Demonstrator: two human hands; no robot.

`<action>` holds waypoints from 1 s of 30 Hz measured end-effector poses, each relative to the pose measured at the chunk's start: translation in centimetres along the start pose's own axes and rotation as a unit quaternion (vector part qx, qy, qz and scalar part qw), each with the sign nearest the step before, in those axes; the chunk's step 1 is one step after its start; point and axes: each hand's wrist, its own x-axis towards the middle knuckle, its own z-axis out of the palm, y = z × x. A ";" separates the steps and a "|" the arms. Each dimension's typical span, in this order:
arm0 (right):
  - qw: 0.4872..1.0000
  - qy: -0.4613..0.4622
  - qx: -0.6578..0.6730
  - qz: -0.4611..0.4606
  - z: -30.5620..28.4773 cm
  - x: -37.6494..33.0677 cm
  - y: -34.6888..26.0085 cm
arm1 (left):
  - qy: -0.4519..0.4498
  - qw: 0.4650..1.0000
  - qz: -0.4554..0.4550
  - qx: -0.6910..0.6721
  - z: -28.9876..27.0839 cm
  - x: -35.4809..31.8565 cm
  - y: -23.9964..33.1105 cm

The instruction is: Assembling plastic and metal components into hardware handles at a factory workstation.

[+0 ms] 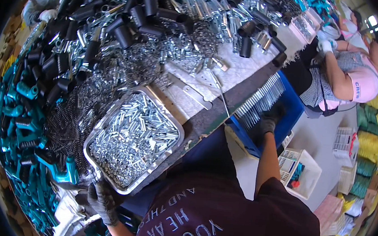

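My left hand (102, 204), in a grey glove, is beside the near left corner of a metal tray (88, 152). Its visible fingers stretch toward the tray rim, slightly apart, and I see nothing held in them. Small shiny metal pins and fittings (138, 127) fill the tray. Over to the right, my gloved right hand (268, 124) reaches down into a blue crate (293, 122). A row of long silver rods (261, 95) lies side by side in that crate, next to the hand. Shadow hides the right fingers, so their grip does not show.
Heaped on the table are black tube pieces (139, 17), springs (182, 41) and teal tool housings (65, 170). A flat metal bar (189, 90) and a thin screwdriver-like tool (218, 87) lie near the edge. Another person (349, 80) sits at right; white crates (307, 173) stand on the floor.
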 end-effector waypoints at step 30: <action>0.956 -0.058 0.187 -0.218 -22.8 -8.9 -33.7 | 0.045 0.999 0.001 0.020 2.0 -1.4 2.1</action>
